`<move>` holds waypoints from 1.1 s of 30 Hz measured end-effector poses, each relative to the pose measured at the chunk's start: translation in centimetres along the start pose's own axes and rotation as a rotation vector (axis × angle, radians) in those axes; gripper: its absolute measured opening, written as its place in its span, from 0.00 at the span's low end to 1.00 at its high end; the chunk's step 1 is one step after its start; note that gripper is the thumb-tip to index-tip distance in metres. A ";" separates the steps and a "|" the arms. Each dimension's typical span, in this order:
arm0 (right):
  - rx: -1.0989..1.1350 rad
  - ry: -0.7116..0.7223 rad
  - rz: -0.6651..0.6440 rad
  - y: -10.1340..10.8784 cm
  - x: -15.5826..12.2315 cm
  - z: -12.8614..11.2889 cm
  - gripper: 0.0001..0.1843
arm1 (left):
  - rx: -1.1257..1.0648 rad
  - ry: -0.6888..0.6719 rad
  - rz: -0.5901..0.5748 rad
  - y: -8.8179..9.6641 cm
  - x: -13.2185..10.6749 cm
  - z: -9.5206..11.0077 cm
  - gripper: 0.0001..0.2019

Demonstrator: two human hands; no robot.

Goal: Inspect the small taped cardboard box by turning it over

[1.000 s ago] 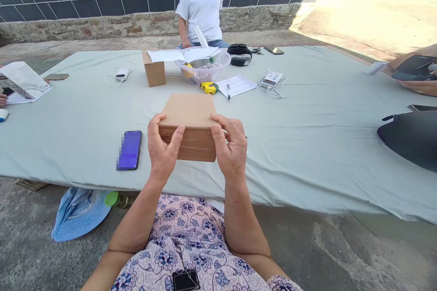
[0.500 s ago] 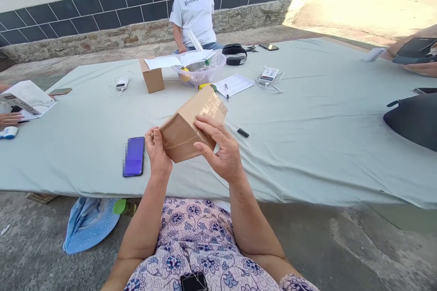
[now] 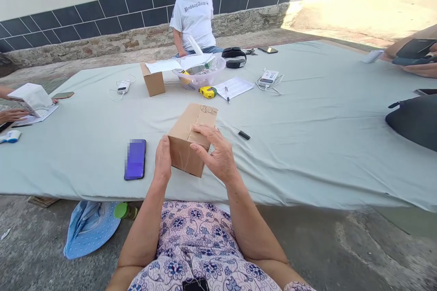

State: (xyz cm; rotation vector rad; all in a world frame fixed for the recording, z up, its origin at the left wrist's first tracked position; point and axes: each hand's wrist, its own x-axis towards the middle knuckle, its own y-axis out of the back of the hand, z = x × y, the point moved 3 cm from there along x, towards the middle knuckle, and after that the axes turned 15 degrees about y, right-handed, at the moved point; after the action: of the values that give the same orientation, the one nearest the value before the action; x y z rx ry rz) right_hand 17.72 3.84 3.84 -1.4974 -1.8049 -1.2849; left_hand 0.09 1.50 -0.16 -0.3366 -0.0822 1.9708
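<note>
A brown cardboard box (image 3: 186, 157) is between my two hands near the table's front edge, its top face turned up and dark scribbled marks at the far end. My left hand (image 3: 163, 160) presses along the box's left side, thumb up at the corner. Over the top right edge lies my right hand (image 3: 218, 154), fingers on the upper face and thumb against the near end. Whether the base rests fully on the cloth I cannot tell. A phone with a purple screen (image 3: 135, 159) lies left of my left hand. To the right of the box is a small black object (image 3: 244, 135).
Beyond the box are a yellow tape measure (image 3: 207, 92), a paper with a pen (image 3: 235, 87), a plastic basin (image 3: 218, 66) and another cardboard box (image 3: 155, 84). A white power bank (image 3: 268, 77) and black bag (image 3: 414, 118) are to the right. A person (image 3: 194, 18) sits opposite.
The box has come down toward the table and levelled from its tilt, showing the tape measure behind it. My left hand shifted from its corner to flat along its side.
</note>
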 end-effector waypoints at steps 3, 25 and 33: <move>-0.015 0.057 -0.046 -1.0 0.0 -0.6 0.23 | -0.021 0.050 -0.114 -0.1 -0.3 0.6 0.34; -0.084 0.206 -0.052 -1.8 0.1 0.1 0.27 | -0.179 -0.254 0.151 1.3 0.4 0.9 0.30; -0.200 0.053 0.051 -1.9 0.1 0.5 0.20 | 0.560 -0.398 -0.175 1.9 -0.8 2.7 0.60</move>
State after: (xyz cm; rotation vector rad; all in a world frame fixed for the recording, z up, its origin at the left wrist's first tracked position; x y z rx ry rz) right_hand 15.97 4.36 3.03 -1.5869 -1.6336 -1.5021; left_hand -2.05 0.24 2.23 0.4154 0.1785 1.7745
